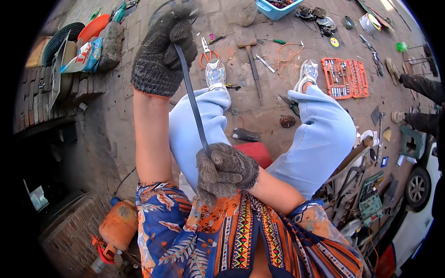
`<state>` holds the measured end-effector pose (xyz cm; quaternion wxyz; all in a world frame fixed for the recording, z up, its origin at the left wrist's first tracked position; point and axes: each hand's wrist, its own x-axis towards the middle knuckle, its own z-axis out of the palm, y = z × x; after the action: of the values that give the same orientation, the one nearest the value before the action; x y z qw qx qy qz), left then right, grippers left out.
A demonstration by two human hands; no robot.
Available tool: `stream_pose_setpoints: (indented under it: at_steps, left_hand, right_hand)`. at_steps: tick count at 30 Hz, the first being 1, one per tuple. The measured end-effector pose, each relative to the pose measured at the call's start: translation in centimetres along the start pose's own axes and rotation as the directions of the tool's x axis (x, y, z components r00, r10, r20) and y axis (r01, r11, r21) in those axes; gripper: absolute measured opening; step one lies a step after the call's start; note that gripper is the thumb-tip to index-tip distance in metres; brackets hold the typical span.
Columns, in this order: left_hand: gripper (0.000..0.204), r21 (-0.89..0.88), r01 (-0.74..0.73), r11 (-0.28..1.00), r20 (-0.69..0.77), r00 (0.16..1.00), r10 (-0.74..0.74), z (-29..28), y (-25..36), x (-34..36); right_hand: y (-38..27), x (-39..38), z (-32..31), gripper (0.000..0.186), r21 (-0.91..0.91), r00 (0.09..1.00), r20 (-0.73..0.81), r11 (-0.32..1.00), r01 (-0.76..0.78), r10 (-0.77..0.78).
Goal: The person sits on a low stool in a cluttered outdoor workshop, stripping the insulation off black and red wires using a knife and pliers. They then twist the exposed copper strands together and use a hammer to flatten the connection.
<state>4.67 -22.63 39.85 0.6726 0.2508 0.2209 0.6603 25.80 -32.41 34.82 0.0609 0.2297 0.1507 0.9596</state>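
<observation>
My left hand (pixel 162 55), in a dark knitted glove, is raised at the upper left, closed round a long black flexible strip (pixel 193 104). A round dark, partly see-through object (pixel 189 11) shows behind its fingers at the top edge; whether I touch it is unclear. Lower in the middle, my right hand (pixel 225 173), gloved the same, is closed round the lower part of the strip, close to my chest. The strip runs slightly curved between both hands. Beneath lie orange-handled pliers (pixel 205 46) and a hammer (pixel 252 65) on the ground, beside my shoes.
A socket set (pixel 344 78), blue tub (pixel 273 10), green tool case (pixel 371 199) and scattered tools surround me. A co-worker's legs (pixel 422 88) are at the right, a car wheel (pixel 417 187) below them. An orange cylinder (pixel 118 224) and brick edge (pixel 32 106) are at left.
</observation>
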Motion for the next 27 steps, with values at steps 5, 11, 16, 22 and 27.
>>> stream_pose_setpoints:
  at_steps: [5, 11, 16, 22, 27]
  left_hand:
    - [0.016, 0.419, 0.359, 0.834, -0.432, 0.887, -0.165, -2.2, -1.7, 6.9]
    - [0.026, 0.714, 0.524, 0.464, -0.425, 0.851, -0.309, -17.7, -7.9, 15.1]
    - [0.023, 0.566, 0.710, 0.418, -0.511, 0.700, -0.498, -30.4, -17.7, 20.7]
    - [0.024, 0.749, 0.567, 0.343, -0.498, 0.823, -0.273, -40.3, -26.1, 22.1]
    - [0.026, 0.910, 0.413, 0.034, -0.413, 0.910, -0.027, -40.5, -27.9, 21.8]
  right_hand:
    - [-7.6, 0.1, -3.8, 0.040, -0.421, 0.925, -0.315, 0.905, 0.065, -0.213]
    - [-18.8, -5.5, -13.4, 0.030, -0.846, 0.297, -0.528, 0.525, -0.096, -0.796]
    - [-24.7, -8.5, -22.0, 0.033, -0.793, -0.078, -0.562, 0.563, -0.233, -0.824]
    - [-28.6, -10.0, -26.3, 0.034, -0.688, -0.114, -0.628, 0.618, -0.380, -0.770]
    - [-33.2, -11.9, -26.7, 0.041, -0.092, -0.007, -0.449, 0.054, -0.994, -0.894]
